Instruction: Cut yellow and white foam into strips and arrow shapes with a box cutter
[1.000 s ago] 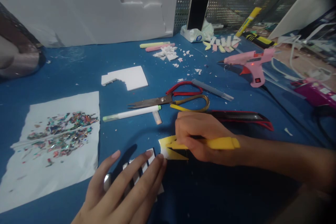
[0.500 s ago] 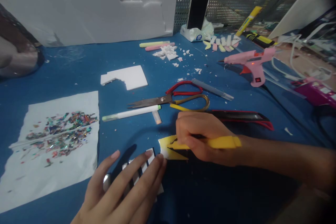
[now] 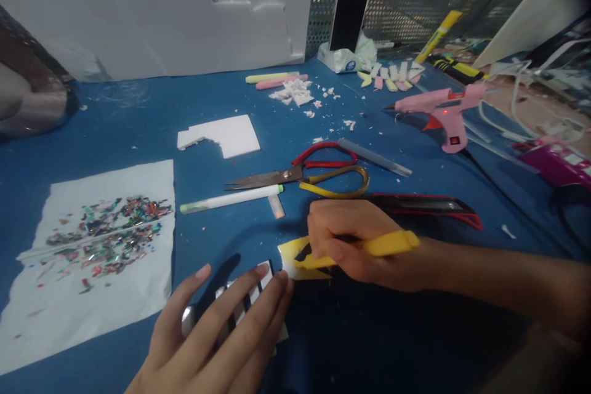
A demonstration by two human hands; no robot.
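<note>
From my remote seat I watch the right hand, its grip closed around a yellow marker whose tip meets a partly yellow piece lying on the blue desk. That piece sits just beside the fingertips of the left hand, and the right hand hides its far end from me. My left grip is wide, fingers spread over white strips with dark gaps between them (I cannot tell how many lie underneath). Crowding the right knuckles, a red-and-black cutter runs out from behind the hand; whether they touch I cannot tell. Just beyond lie scissors, their blades alongside a white pen with green ends. Further off, a pink glue gun points left, its red light lit, and its black cable trails past the cutter. A notched white board lies beyond the pen, and at left a creased paper sheet carries shiny fragments. At the back, a phone leans upright in a soft pack.
</note>
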